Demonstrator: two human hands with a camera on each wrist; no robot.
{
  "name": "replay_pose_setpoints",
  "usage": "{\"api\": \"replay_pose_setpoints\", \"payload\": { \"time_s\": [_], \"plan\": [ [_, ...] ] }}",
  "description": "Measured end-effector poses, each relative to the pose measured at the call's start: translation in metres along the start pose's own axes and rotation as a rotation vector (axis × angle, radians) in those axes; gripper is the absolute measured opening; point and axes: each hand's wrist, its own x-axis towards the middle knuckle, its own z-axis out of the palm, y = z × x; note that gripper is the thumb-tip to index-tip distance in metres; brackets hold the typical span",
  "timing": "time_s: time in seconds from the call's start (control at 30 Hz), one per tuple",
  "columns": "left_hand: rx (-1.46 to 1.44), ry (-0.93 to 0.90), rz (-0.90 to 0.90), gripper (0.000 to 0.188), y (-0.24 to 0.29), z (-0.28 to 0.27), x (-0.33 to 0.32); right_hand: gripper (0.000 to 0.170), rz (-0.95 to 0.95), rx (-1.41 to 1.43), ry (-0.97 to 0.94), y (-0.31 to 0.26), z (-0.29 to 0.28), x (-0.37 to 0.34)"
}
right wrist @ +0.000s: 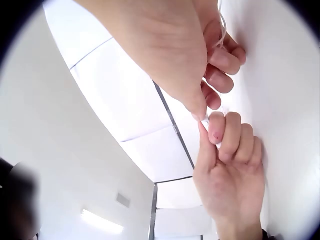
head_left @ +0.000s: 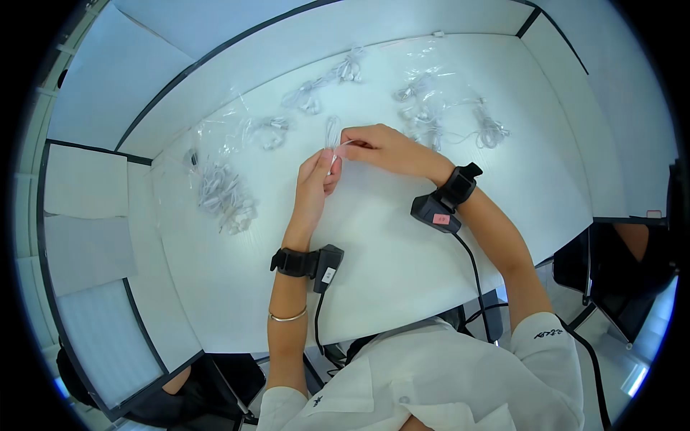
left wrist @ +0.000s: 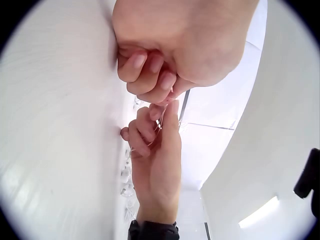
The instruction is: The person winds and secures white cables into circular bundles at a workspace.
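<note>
A thin white cable (head_left: 332, 129), wound into a long narrow loop, stands out above the fingertips of my left hand (head_left: 313, 181). The left thumb and fingers pinch it near its lower end. My right hand (head_left: 392, 152) meets the left one from the right and pinches a strand of the same cable. In the left wrist view, white strands (left wrist: 161, 121) run across the right hand's fingers, close to the left fingertips. In the right wrist view, a curved length of cable (right wrist: 223, 26) passes by the right fingers. Fingers hide much of the bundle's middle.
A large heap of white cables (head_left: 224, 192) lies at the left. Further bundles lie at back left (head_left: 272, 131), back middle (head_left: 305, 97) and right (head_left: 491, 133), some by clear plastic bags (head_left: 431, 68). Low white partitions (head_left: 345, 29) enclose the white table (head_left: 402, 266).
</note>
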Motion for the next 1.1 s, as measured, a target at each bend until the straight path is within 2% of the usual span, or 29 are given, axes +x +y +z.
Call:
{"api": "replay_pose_setpoints", "payload": {
  "time_s": [0.1,0.13,0.23,0.3,0.37,0.43,0.53,0.63,0.67,0.8,0.9,1.0,1.1],
  "plan": [
    [0.002,0.025,-0.021,0.034,0.001,-0.002,0.0,0.034,0.026,0.135,-0.003,0.007,-0.012,0.002],
    [-0.001,0.039,-0.036,0.034,0.001,-0.002,0.0,0.036,0.098,0.226,-0.01,0.003,-0.016,0.001],
    [-0.022,0.013,-0.049,0.035,0.004,-0.004,0.0,0.036,0.125,0.244,-0.013,0.005,-0.023,0.001],
    [-0.061,-0.047,-0.045,0.035,0.006,-0.005,-0.001,0.037,0.162,0.183,-0.007,0.004,-0.027,0.0],
    [-0.134,-0.198,-0.059,0.036,0.005,-0.006,-0.002,0.036,0.201,0.203,-0.012,0.002,-0.03,-0.001],
    [-0.114,-0.302,-0.16,0.036,0.012,0.0,-0.007,0.036,0.195,0.212,-0.01,0.008,-0.031,0.0],
    [0.039,-0.44,-0.199,0.038,0.01,0.003,-0.009,0.037,0.199,0.219,-0.084,0.008,-0.037,-0.001],
    [0.206,-0.479,-0.278,0.039,0.01,0.01,-0.01,0.038,0.194,0.188,-0.125,0.005,-0.036,-0.002],
    [0.259,-0.457,-0.305,0.039,0.01,0.013,-0.011,0.038,0.193,0.191,-0.123,0.002,-0.036,-0.003],
    [0.385,-0.412,-0.206,0.037,0.014,0.023,-0.014,0.038,0.144,0.17,-0.107,0.008,-0.035,-0.001],
    [0.452,-0.351,-0.108,0.037,-0.001,0.017,-0.011,0.036,0.162,0.141,-0.047,0.001,-0.036,-0.001],
    [0.542,-0.303,-0.095,0.038,0.0,0.015,-0.01,0.035,0.156,0.112,-0.021,-0.01,-0.039,-0.002],
    [0.518,-0.251,-0.047,0.037,-0.003,0.014,-0.008,0.033,0.125,0.105,-0.006,-0.014,-0.04,-0.002]
  ]
}}
